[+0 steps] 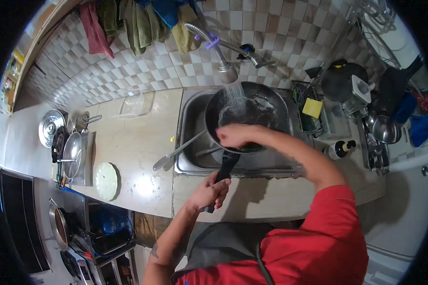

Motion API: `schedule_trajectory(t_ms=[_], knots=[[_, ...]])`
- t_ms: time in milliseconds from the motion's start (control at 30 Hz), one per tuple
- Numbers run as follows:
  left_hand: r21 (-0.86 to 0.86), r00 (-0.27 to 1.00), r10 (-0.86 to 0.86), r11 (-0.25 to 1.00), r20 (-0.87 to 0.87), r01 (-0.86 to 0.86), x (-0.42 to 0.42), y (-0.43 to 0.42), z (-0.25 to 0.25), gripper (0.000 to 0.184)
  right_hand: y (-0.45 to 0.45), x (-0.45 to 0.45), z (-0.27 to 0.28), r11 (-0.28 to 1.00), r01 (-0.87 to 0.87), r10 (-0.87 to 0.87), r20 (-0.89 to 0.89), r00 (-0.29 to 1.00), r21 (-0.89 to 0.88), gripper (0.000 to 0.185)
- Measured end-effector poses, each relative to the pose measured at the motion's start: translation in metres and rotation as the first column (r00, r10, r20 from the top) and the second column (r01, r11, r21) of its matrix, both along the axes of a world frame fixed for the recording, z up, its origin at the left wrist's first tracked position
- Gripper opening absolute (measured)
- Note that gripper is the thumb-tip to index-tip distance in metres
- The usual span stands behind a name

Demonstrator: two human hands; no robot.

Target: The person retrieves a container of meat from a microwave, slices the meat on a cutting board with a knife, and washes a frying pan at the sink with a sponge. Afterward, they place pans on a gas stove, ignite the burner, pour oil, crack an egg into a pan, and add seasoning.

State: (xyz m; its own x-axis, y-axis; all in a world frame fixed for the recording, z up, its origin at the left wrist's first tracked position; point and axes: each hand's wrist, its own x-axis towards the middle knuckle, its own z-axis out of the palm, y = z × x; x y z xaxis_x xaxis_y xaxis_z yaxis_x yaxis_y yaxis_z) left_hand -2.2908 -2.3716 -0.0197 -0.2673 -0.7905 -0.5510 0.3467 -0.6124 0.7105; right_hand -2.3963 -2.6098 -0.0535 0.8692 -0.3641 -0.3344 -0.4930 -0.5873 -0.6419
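Observation:
A dark frying pan (271,102) is held over the steel sink (188,128), its black handle pointing toward me. My left hand (210,191) is wrapped round that handle. Water from the spray faucet (227,73) runs into the pan and spreads over its inside. Over the pan's near left rim is my right hand (235,136), fingers curled in and somewhat blurred; whether anything is in them is hidden. Beneath the pan, a utensil with a grey handle (176,153) sticks out over the sink's left edge.
A yellow sponge (312,108) sits on a rack right of the sink, with a soap bottle (341,149) nearer me. On the left counter are a pale green plate (105,181), a clear plastic container (134,103) and a strainer (72,154). Cloths (137,28) hang on the tiled wall.

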Motion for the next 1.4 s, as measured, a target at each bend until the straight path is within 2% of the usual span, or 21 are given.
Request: schedule_trajectory(t_ms=[33,100,167,233,267,367,500,533,567,633,733,833,933,1033,1100,1167,1233,1300,1333,1367,1400], knots=[[-0.012,0.999,0.014,1.000,0.038,-0.014,0.004,0.000,0.001,0.018,-0.001,-0.021,0.026,0.978,-0.195,0.204,-0.137,0.969,0.076,0.025],[-0.031,0.993,0.045,0.999,0.112,-0.041,0.016,0.006,0.003,0.018,-0.009,-0.052,0.050,0.920,-0.383,0.320,-0.407,0.856,-0.083,0.015],[-0.057,0.980,0.083,0.996,0.181,-0.074,0.018,0.007,-0.009,0.019,-0.053,-0.088,-0.009,0.910,-0.286,0.174,-0.352,0.920,-0.299,0.017],[-0.073,0.965,0.129,0.991,0.228,-0.116,0.009,0.001,-0.021,0.019,-0.054,-0.084,0.010,0.975,0.146,-0.181,-0.219,0.959,-0.169,0.019],[-0.058,0.974,0.127,0.991,0.189,-0.118,0.004,-0.005,-0.024,0.021,-0.064,-0.074,-0.007,0.957,0.131,-0.168,-0.127,0.978,-0.258,0.023],[-0.036,0.990,0.009,0.999,0.140,-0.004,-0.001,-0.004,-0.004,0.018,-0.061,-0.043,0.003,0.921,0.306,-0.278,0.144,0.950,-0.243,0.018],[-0.016,0.993,-0.050,0.999,0.102,0.052,0.007,0.031,0.004,0.026,-0.084,-0.039,0.002,0.893,0.258,-0.190,0.211,0.959,-0.368,0.020],[-0.010,0.994,-0.043,0.999,0.102,0.045,0.011,0.038,0.003,0.028,-0.079,-0.042,0.035,0.933,0.276,-0.280,0.017,0.960,-0.231,0.019],[-0.004,0.994,-0.034,0.999,0.100,0.035,0.013,0.042,0.003,0.029,-0.081,-0.047,0.041,0.939,0.322,-0.325,0.000,0.946,-0.124,0.018],[0.017,0.986,0.043,0.999,0.161,-0.046,0.014,0.035,-0.010,0.025,-0.098,-0.055,0.027,0.950,0.248,-0.230,0.110,0.967,-0.191,0.020],[0.000,0.985,0.075,0.997,0.156,-0.076,0.003,0.011,-0.022,0.023,-0.107,-0.046,0.026,0.930,0.277,-0.287,-0.005,0.958,-0.240,0.026],[-0.022,0.989,-0.011,1.000,0.149,0.014,-0.002,0.001,-0.014,0.026,-0.132,-0.036,-0.018,0.835,0.309,-0.358,-0.023,0.933,-0.454,0.028],[-0.027,0.995,-0.085,0.996,0.051,0.086,-0.002,0.020,-0.001,0.030,-0.149,-0.030,-0.059,0.805,0.333,-0.422,-0.081,0.903,-0.492,0.029],[0.007,0.997,-0.071,0.997,0.003,0.071,-0.009,0.028,-0.003,0.029,-0.134,-0.002,-0.102,0.913,0.118,-0.180,-0.127,0.975,-0.391,0.029],[0.002,0.997,-0.073,0.997,0.024,0.073,-0.009,0.018,-0.002,0.028,-0.079,0.021,-0.074,0.928,0.345,-0.348,0.003,0.938,-0.139,0.028],[-0.007,0.996,-0.079,0.997,0.048,0.079,-0.009,0.009,0.001,0.027,-0.043,0.039,-0.083,0.873,0.453,-0.378,0.337,0.863,-0.182,0.026],[0.027,0.993,-0.032,0.999,0.114,0.029,-0.005,0.003,-0.003,0.024,-0.019,0.030,-0.081,0.972,0.185,-0.100,0.463,0.881,-0.142,0.021],[0.017,0.975,-0.001,1.000,0.222,-0.003,0.003,-0.002,0.000,0.024,-0.004,0.006,-0.051,0.942,-0.069,0.188,0.345,0.919,-0.330,0.021],[0.018,0.966,0.013,1.000,0.260,-0.018,0.008,-0.003,0.001,0.025,-0.008,-0.008,-0.042,0.916,-0.154,0.251,0.229,0.941,-0.371,0.021],[-0.006,0.947,0.055,0.998,0.316,-0.055,0.009,-0.002,0.004,0.018,-0.016,-0.023,-0.035,0.884,-0.239,0.305,0.108,0.946,-0.403,0.022],[-0.032,0.928,0.077,0.997,0.365,-0.071,0.015,0.001,0.004,0.020,-0.030,-0.032,-0.042,0.868,-0.268,0.277,-0.041,0.960,-0.419,0.022]])
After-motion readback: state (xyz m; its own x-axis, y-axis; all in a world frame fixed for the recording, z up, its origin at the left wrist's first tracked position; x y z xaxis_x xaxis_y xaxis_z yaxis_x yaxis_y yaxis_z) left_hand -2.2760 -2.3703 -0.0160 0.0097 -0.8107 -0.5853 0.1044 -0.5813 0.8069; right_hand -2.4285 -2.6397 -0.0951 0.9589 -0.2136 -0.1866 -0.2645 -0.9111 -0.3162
